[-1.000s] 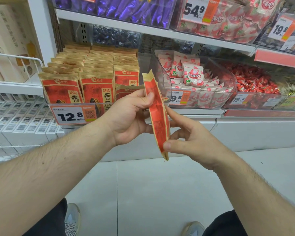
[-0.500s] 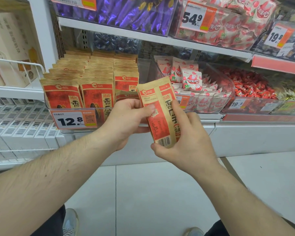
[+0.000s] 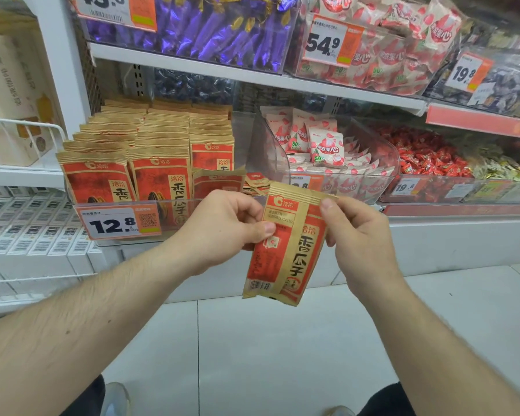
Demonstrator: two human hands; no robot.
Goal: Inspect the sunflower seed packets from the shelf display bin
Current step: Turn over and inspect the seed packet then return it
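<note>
your left hand [image 3: 222, 226] and right hand [image 3: 357, 235] both pinched one sunflower seed packet [image 3: 285, 247] at its upper edges, holding it upright before the display bin [image 3: 174, 205] packed with matching packets [image 3: 159, 175].

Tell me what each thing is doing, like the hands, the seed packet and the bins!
Left hand: pinching the packet's upper left edge.
Right hand: pinching its top right corner.
Held seed packet: out of the bin, hanging upright, barcode side showing.
Sunflower seed bin: stocked with upright packets.
Strawberry candy bin: partly filled.
Price tag: reads 12.8.
</note>
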